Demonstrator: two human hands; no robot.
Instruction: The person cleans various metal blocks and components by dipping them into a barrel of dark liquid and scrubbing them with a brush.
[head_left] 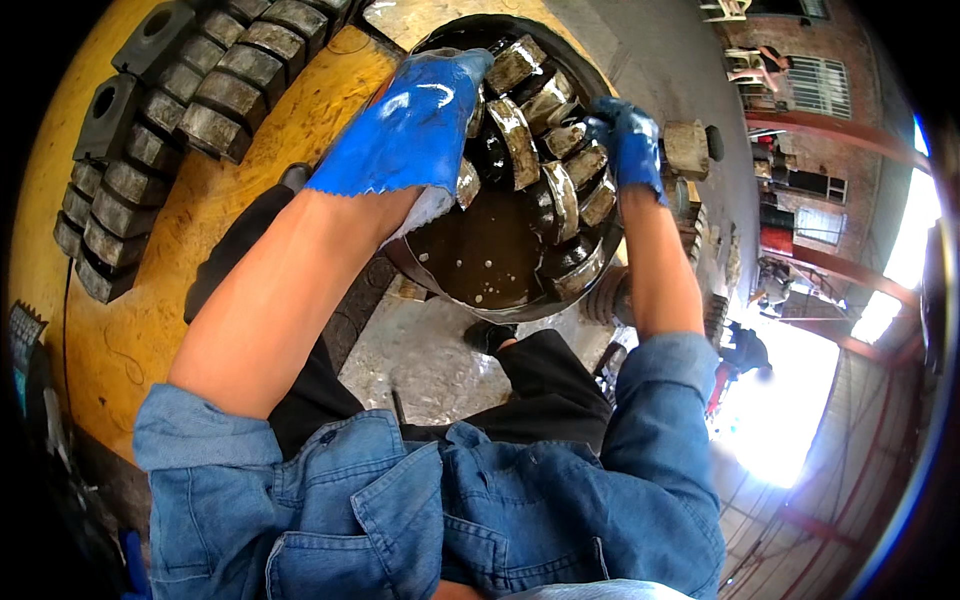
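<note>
A round metal basin [443,283] in front of me holds dark brown oily liquid [480,240] and several curved metal blocks [513,140], wet and shiny, heaped toward its far and right sides. My left hand [425,115], in a long blue rubber glove, reaches over the basin's left side beside the blocks. Its fingers are mostly hidden behind the glove's back. My right hand [632,145], gloved in blue with dark wet fingertips, is at the basin's right rim against the outer blocks. Its fingers look curled, but what lies in them is hidden.
On the yellow worktop [130,350] at the left stand rows of dry curved blocks [225,95] and dark pieces with round holes [105,115]. More metal parts [688,150] stand right of the basin. Below is grey floor [420,365]; people and brick walls [840,50] show farther right.
</note>
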